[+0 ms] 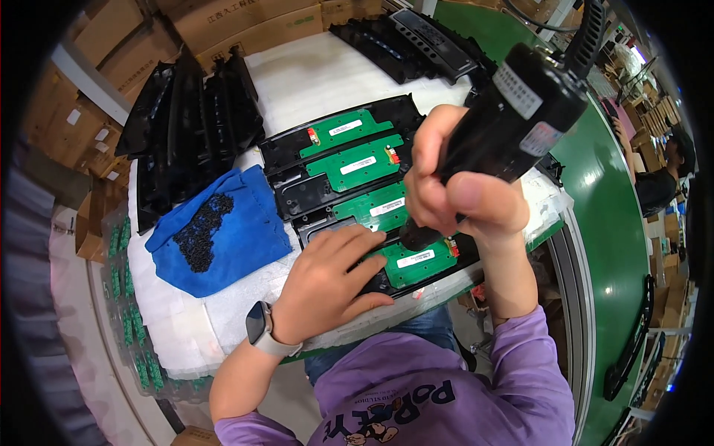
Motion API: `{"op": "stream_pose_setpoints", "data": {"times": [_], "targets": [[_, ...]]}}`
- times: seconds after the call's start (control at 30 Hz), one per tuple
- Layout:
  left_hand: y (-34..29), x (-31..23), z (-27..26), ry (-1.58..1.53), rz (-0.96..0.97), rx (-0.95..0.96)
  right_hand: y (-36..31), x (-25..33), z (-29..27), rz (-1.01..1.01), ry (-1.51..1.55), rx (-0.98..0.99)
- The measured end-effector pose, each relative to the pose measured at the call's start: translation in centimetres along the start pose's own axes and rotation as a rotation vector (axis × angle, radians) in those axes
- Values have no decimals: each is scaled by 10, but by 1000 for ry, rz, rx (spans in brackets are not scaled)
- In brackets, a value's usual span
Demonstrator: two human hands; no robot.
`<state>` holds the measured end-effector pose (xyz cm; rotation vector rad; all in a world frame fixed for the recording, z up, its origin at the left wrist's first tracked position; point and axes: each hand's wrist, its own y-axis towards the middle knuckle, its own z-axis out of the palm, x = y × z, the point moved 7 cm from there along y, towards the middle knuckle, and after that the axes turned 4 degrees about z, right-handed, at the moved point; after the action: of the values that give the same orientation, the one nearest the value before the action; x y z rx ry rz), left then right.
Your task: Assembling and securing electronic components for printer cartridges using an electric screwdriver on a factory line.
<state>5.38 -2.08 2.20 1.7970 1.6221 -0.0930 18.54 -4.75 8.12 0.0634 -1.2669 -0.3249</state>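
My right hand (465,182) is wrapped round a black electric screwdriver (513,111), its tip end pointing down over the nearest panels. Several black plastic panels (301,186) lie side by side, each carrying a green circuit board (361,165) with a white label and a small red-and-white connector. Fingers spread, my left hand (335,279) rests on the left part of the nearest panel, beside its circuit board (420,262). The screwdriver's bit and whatever it touches are hidden by its body and my fingers. Left of the panels is a blue cloth (253,230) with a heap of small black screws (201,238).
More black plastic parts (193,111) stand stacked at the back left, and others (416,44) lie at the far right. White padding (290,74) covers the table. Cardboard boxes (245,26) line the back. A co-worker (662,171) is at the right, beyond the green surface (595,245).
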Motion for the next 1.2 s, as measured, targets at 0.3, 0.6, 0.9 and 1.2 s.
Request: {"op": "stream_pose_setpoints", "data": {"times": [0.3, 0.6, 0.9, 1.2], "targets": [[-3, 1, 8, -6, -8, 32, 1, -1, 6, -15, -101, -45], [-2, 4, 8, -52, -45, 31, 7, -7, 15, -42, -156, 15], [-8, -5, 5, 46, 38, 42, -12, -12, 24, -13, -263, 100], [-52, 62, -100, 724, -609, -383, -12, 20, 4, -289, 268, 309]]}}
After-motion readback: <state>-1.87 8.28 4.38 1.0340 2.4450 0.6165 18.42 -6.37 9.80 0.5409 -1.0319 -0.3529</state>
